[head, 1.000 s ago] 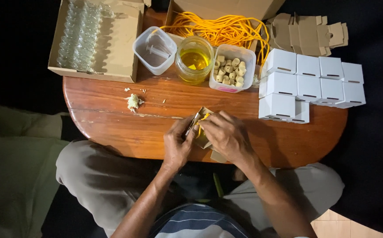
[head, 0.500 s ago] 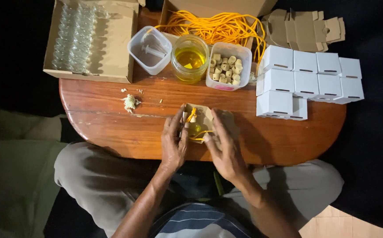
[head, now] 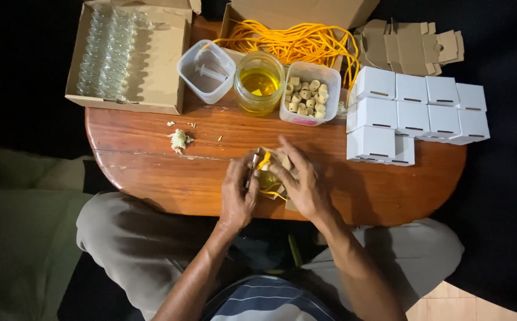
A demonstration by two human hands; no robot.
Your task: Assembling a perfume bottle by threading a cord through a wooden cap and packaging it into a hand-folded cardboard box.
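My left hand (head: pixel 238 191) and my right hand (head: pixel 302 181) meet at the front middle of the wooden table (head: pixel 151 178). Together they grip a small brown cardboard box (head: pixel 268 169) with an orange string (head: pixel 264 160) and a small yellowish bottle partly showing inside it. The left hand pinches the box's left side. On the right side, the right-hand fingers spread over the top. Most of the box is hidden by my fingers.
Behind stand a jar of yellow oil (head: pixel 259 89), a tub of corks (head: pixel 309 94), a clear tub with a syringe (head: pixel 206 70), a box of glass bottles (head: pixel 128 56), orange cord (head: pixel 294 40), flat cardboard blanks (head: pixel 410 38) and stacked white boxes (head: pixel 413 113). A wad of scrap (head: pixel 179 140) lies left.
Both hands have closed in tighter around the small box and orange string, turning it slightly between them. The other objects on the table stay put.
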